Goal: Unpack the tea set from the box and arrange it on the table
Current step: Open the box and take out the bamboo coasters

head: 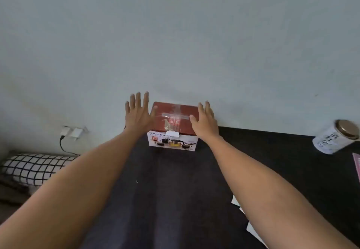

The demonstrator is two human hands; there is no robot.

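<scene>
Your box (173, 127) sits at the far edge of the dark table (175, 190), right up against the pale wall (175, 34). Its red top is sealed with strips of clear tape, and its white front face carries a printed picture of a teapot and cups.

Both your arms reach forward towards it. Your left hand (137, 114) is spread wide with the fingers straight, just beside the box's left side; its thumb points at the top left edge, though contact cannot be confirmed. Your right hand (205, 121) is also flat and unclenched, held at the box's right side with the thumb lying over the right part of the red top. Neither hand grips anything.

Well apart to the right, a white tin (331, 141) with a gold lid (347, 129) stands on the table. Some white papers (236, 202) lie near your right forearm. Off to the left, a black-and-white checked pillow (35, 168) lies below white plugs (73, 131) on the wall, with a black cable (64, 147) hanging from them.
</scene>
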